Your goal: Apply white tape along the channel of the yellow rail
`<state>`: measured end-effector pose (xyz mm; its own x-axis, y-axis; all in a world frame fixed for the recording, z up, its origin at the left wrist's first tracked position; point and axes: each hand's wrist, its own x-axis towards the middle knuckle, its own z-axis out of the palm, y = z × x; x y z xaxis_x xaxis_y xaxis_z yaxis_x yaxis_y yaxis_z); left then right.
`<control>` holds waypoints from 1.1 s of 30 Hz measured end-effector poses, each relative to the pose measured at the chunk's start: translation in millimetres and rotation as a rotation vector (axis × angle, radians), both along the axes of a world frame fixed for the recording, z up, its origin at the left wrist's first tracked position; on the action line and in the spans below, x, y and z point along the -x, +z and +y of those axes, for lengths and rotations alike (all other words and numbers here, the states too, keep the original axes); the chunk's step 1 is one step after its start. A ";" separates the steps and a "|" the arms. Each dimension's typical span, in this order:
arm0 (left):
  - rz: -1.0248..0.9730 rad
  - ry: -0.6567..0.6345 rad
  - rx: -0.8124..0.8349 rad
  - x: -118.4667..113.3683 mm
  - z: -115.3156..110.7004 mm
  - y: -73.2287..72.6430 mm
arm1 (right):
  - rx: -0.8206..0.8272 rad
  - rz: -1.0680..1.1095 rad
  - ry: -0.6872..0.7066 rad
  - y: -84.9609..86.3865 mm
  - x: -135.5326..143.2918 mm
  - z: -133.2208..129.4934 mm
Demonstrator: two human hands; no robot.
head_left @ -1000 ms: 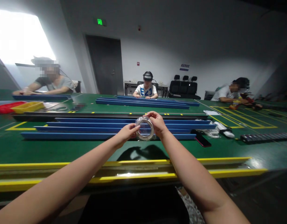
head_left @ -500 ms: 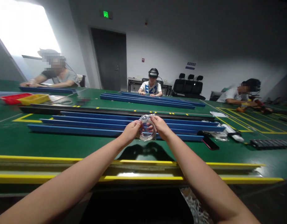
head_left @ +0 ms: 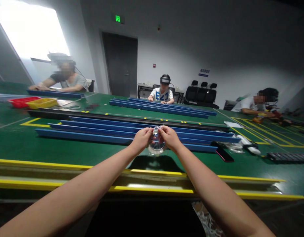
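A pale, ring-shaped roll (head_left: 156, 152) with clear, shiny plastic film (head_left: 158, 127) about it is held up between both bare hands, over the bare green tabletop (head_left: 68, 149). The film is pinched from the left by the left hand (head_left: 142, 137) and from the right by the right hand (head_left: 170, 137) — both grips are narrow, with thumbs and fingertips brought close together at the roll's far edge. The near part of the ring is left showing below the fingers, and a dark shadow is cast on the tabletop on the near side.

Beyond the hands, several long, straight blue channels (head_left: 80, 136) are laid side by side, with a long black bar (head_left: 68, 114) on their far side. Along the near edge, a long trough with yellow rims (head_left: 152, 190) is crossed by both forearms. To the right, a dark phone with a reddish edge (head_left: 225, 154) is seen near the channels' ends, beside crumpled clear plastic (head_left: 235, 148). To the far left, a red plastic tray (head_left: 23, 104) and a yellow plastic tray (head_left: 43, 105) are set next to each other. A co-worker in a white shirt (head_left: 162, 95) is seated at the far side.
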<state>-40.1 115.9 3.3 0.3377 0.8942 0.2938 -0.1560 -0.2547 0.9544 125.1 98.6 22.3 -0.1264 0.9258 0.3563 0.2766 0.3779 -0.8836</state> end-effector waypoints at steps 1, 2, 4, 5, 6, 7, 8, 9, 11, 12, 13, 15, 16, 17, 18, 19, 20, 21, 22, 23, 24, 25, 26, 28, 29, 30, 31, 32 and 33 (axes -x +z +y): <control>0.009 0.011 -0.003 -0.3 0.2 -0.7 | -0.021 -0.032 -0.013 -0.4 0.0 -0.2; 0.028 0.024 -0.011 -0.5 0.4 -1.4 | -0.040 -0.059 -0.028 -0.8 -0.1 -0.3; 0.077 0.052 -0.030 -1.0 1.2 -2.1 | -0.070 -0.094 -0.058 -1.6 -0.4 0.0; 0.095 0.062 -0.038 -1.2 1.7 -2.1 | -0.084 -0.108 -0.070 -1.8 -0.6 0.2; 0.104 0.073 -0.046 -1.4 2.1 -2.0 | -0.100 -0.123 -0.081 -1.8 -0.8 0.5; 0.106 0.080 -0.052 -1.6 2.5 -1.6 | -0.116 -0.141 -0.090 -1.6 -1.2 0.6; 0.105 0.081 -0.054 -1.9 2.8 -1.0 | -0.133 -0.163 -0.099 -1.3 -1.8 0.7; 0.101 0.074 -0.049 -2.2 3.1 -0.4 | -0.150 -0.186 -0.103 -0.6 -2.6 0.8; 0.086 0.052 -0.039 -3.1 3.6 0.7 | -0.185 -0.225 -0.108 1.3 -5.1 0.8; 0.084 0.050 -0.039 -3.6 3.9 1.0 | -0.200 -0.239 -0.110 2.5 -6.8 0.9; 0.092 0.058 -0.047 -4.1 4.3 1.0 | -0.217 -0.253 -0.114 3.8 -8.7 1.1; 0.138 0.097 -0.081 -4.7 5.1 0.4 | -0.260 -0.291 -0.133 6.3 -12.4 1.8; 0.173 0.119 -0.100 -4.8 5.3 -0.1 | -0.284 -0.316 -0.146 7.4 -14.0 2.2; 0.208 0.137 -0.117 -4.6 5.4 -0.4 | -0.304 -0.342 -0.155 8.4 -15.4 2.6; 0.238 0.152 -0.133 -4.3 5.1 -0.3 | -0.321 -0.369 -0.160 9.3 -16.4 3.1; 0.262 0.162 -0.150 -3.8 4.5 0.2 | -0.334 -0.396 -0.163 10.3 -17.1 3.5; 0.282 0.170 -0.167 -3.3 3.5 1.2 | -0.344 -0.423 -0.164 11.3 -17.6 3.9; 0.298 0.177 -0.186 -2.7 2.3 2.7 | -0.355 -0.451 -0.165 12.5 -17.9 4.3; 0.312 0.179 -0.208 -2.3 1.0 4.7 | -0.370 -0.481 -0.167 13.9 -18.2 4.9; 0.323 0.182 -0.231 -2.0 -0.3 7.0 | -0.385 -0.512 -0.169 15.6 -18.5 5.5; 0.332 0.185 -0.254 -1.9 -1.4 9.3 | -0.399 -0.542 -0.172 17.4 -18.9 6.3; 0.338 0.191 -0.276 -1.9 -2.2 11.5 | -0.410 -0.567 -0.173 19.3 -19.3 7.2; 0.339 0.198 -0.295 -2.0 -2.7 13.2 | -0.416 -0.585 -0.172 21.1 -19.8 8.1; 0.338 0.212 -0.319 -2.4 -2.8 15.3 | -0.416 -0.589 -0.166 24.1 -20.5 9.9; 0.338 0.216 -0.326 -2.6 -2.7 15.6 | -0.408 -0.575 -0.162 25.2 -20.6 10.6; 0.339 0.219 -0.332 -2.8 -2.6 15.6 | -0.398 -0.553 -0.160 25.8 -20.5 11.2; 0.341 0.221 -0.336 -3.0 -2.5 15.4 | -0.391 -0.532 -0.159 26.2 -20.3 11.6; 0.340 0.222 -0.342 -3.1 -2.6 15.1 | -0.386 -0.516 -0.159 26.2 -19.8 11.7; 0.336 0.225 -0.347 -3.3 -2.9 14.8 | -0.384 -0.501 -0.156 26.0 -19.2 11.7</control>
<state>-36.8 113.0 18.1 0.2751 0.8249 0.4938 0.2385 -0.5561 0.7962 144.2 110.3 48.4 -0.2372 0.7653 0.5984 0.6972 0.5630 -0.4437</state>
